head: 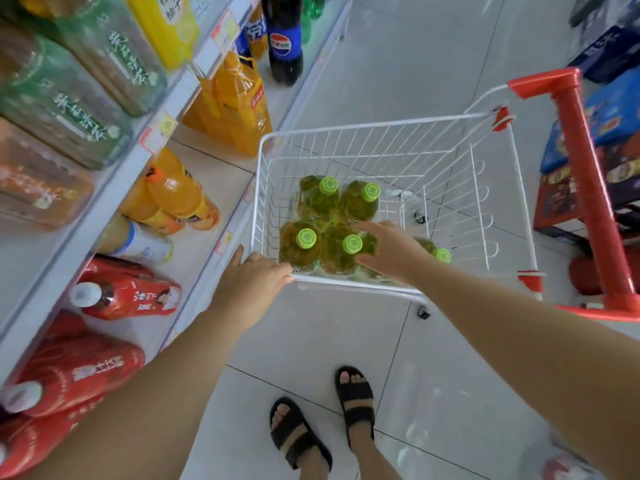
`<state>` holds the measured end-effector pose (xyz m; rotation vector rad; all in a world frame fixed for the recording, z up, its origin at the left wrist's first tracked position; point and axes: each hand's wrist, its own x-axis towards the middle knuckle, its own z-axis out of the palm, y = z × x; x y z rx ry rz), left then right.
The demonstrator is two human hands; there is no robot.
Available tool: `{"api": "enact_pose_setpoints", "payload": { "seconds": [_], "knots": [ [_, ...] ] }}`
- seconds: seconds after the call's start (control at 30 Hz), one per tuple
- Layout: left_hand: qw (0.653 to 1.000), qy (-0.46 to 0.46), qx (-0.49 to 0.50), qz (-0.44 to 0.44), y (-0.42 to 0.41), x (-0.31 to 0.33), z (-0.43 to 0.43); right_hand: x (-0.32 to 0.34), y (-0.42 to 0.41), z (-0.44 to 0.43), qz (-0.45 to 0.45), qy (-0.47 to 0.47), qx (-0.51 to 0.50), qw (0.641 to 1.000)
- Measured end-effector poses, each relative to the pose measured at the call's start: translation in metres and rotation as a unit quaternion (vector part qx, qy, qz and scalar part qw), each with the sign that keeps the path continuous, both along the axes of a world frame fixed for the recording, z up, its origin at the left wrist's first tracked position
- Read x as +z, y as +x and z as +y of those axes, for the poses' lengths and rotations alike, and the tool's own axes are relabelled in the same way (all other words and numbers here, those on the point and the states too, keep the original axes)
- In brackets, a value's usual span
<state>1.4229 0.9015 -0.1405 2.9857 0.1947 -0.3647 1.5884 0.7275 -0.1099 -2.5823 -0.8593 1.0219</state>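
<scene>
A white wire shopping cart with a red handle stands on the tiled floor in front of me. Several bottles of yellow-green drink with lime-green caps stand packed in its basket. One more green-capped bottle shows just right of my right wrist. My left hand grips the cart's near rim at its left corner, fingers curled over the wire. My right hand reaches down into the basket with fingers spread, over the nearest bottles and beside one green cap. I cannot tell whether it touches them.
Shelves on my left carry green tea bottles, orange drink packs, red bottles and a dark cola bottle. Blue and red boxes are stacked right of the cart. My sandalled feet stand on tile behind the cart.
</scene>
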Motion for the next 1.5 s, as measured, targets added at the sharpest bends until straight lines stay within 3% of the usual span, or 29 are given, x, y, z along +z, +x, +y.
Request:
{"api": "enact_pose_setpoints", "payload": {
  "seconds": [0.23,0.33,0.43,0.53,0.63,0.77,0.97,1.13,1.23,1.37,1.5],
  "knots": [
    [0.997,-0.041,0.044,-0.048,-0.001,-0.019,0.008,-0.036,-0.002,0.029,-0.041,0.045,-0.032,0.998],
    [0.991,-0.116,0.071,0.011,0.005,-0.012,0.010,-0.015,-0.004,0.022,-0.049,0.111,-0.060,0.991],
    [0.981,-0.156,0.113,0.023,0.005,0.013,0.010,0.035,-0.004,0.015,-0.067,0.169,-0.048,0.982],
    [0.967,-0.196,0.142,-0.074,0.002,0.059,0.004,0.109,0.001,0.016,-0.067,0.229,0.018,0.971],
    [0.920,-0.323,0.152,-0.163,-0.008,0.115,-0.002,0.191,-0.003,0.026,-0.040,0.267,0.089,0.959],
    [0.880,-0.412,0.163,-0.169,-0.032,0.186,0.009,0.277,-0.027,0.056,0.019,0.280,0.196,0.940],
    [0.838,-0.444,0.242,-0.204,-0.103,0.259,0.025,0.341,-0.090,0.095,0.163,0.335,0.271,0.887],
    [0.774,-0.430,0.369,-0.281,-0.167,0.248,0.013,0.329,-0.143,0.131,0.245,0.337,0.291,0.861],
    [0.696,-0.416,0.464,-0.357,-0.197,0.226,0.011,0.294,-0.154,0.160,0.277,0.313,0.241,0.876],
    [0.635,-0.361,0.535,-0.424,-0.221,0.190,0.035,0.212,-0.160,0.205,0.134,0.248,0.225,0.933],
    [0.611,-0.311,0.560,-0.464,-0.225,0.150,0.073,0.125,-0.187,0.254,0.003,0.184,0.365,0.913]
  ]
}}
